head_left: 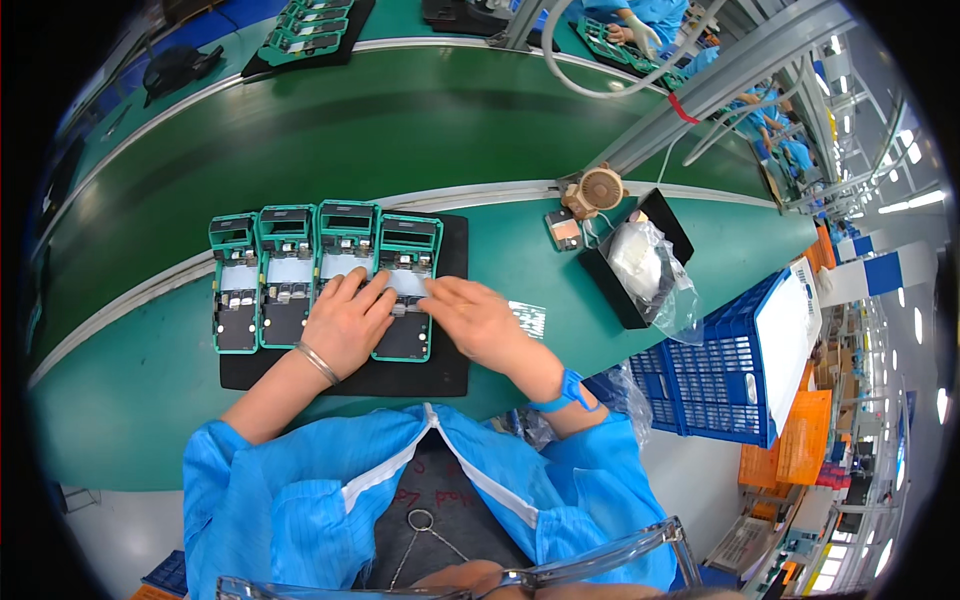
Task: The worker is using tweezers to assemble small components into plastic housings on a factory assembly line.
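Several green-framed device housings (235,325) with dark windows and circuit parts lie side by side on a black mat (455,350). Each has a white rectangular piece across its middle. My left hand (350,325) rests over the two rightmost housings, fingers stretched and slightly apart, with a metal bangle at its wrist. At the right edge of the rightmost housing (404,345), my right hand (475,322) has its fingers drawn together against the white piece (407,282). Whatever is between those fingertips is hidden. A white sheet with small markings (527,319) lies beside my right hand.
A green conveyor belt (430,120) runs beyond the bench. To the right stand a brown fan (598,190), a black box (618,297) with a clear plastic bag, and a blue crate (705,370). Far across the belt, other people's gloved hands work on similar housings.
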Motion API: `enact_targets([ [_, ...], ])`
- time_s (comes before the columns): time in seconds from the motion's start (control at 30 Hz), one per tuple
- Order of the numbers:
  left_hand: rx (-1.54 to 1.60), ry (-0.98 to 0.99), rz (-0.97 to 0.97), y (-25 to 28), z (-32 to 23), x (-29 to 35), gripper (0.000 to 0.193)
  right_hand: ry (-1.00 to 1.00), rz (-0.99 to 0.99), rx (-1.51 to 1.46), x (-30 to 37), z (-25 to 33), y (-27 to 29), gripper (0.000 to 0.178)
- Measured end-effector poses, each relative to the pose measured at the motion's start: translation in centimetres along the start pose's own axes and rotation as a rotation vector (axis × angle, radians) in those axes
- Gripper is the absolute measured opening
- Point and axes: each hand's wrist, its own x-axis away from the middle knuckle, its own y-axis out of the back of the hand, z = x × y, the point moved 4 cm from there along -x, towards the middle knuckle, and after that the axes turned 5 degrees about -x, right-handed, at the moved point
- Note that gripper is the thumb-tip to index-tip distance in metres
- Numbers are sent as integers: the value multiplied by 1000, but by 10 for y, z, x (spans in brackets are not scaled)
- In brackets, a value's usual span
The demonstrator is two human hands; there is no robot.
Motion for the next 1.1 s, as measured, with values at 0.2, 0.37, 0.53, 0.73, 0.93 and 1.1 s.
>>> enact_targets([
  [0.2, 41, -55, -94, 10, -25, -10, 42, -364, -128, -73, 76, -11, 60, 31],
  [0.37, 260, -334, -22, -20, -88, -33, 53, -405, -125, -120, 106, -6, 51, 32],
  [0.53, 166, -403, 117, -44, -101, -31, 57, -406, -128, -123, 111, -8, 48, 32],
  [0.73, 156, -425, 144, -47, -102, -27, 54, -289, -95, -67, 114, -10, 42, 34],
  [0.93, 265, -414, -33, -28, -95, -24, 50, -195, -66, -36, 56, -8, 48, 38],
  [1.1, 153, -147, -252, 21, -4, 8, 40, -6, -94, -213, -4, 12, 10, 37],
])
